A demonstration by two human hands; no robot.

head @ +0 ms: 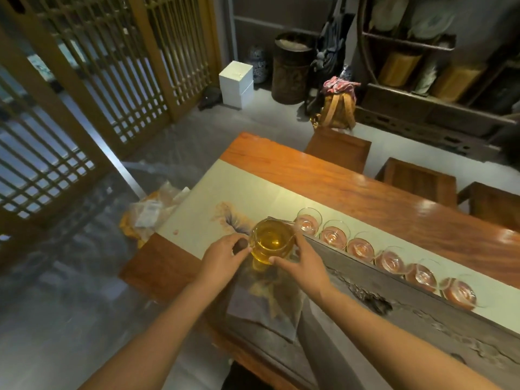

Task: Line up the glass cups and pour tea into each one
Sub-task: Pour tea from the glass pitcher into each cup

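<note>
Here both the left hand (225, 256) and right hand (302, 264) grasp the clear glass pitcher of amber tea (270, 243); tipping fast could overshoot the small, close-set row of glass cups (363, 249).

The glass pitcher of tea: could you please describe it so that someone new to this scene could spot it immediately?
Start at the long orange wooden table and its pale runner, where a row of small glass cups stands. At that row's left end, between the left hand and right hand, is the glass pitcher. It is wider than any cup and holds yellow tea.
</note>
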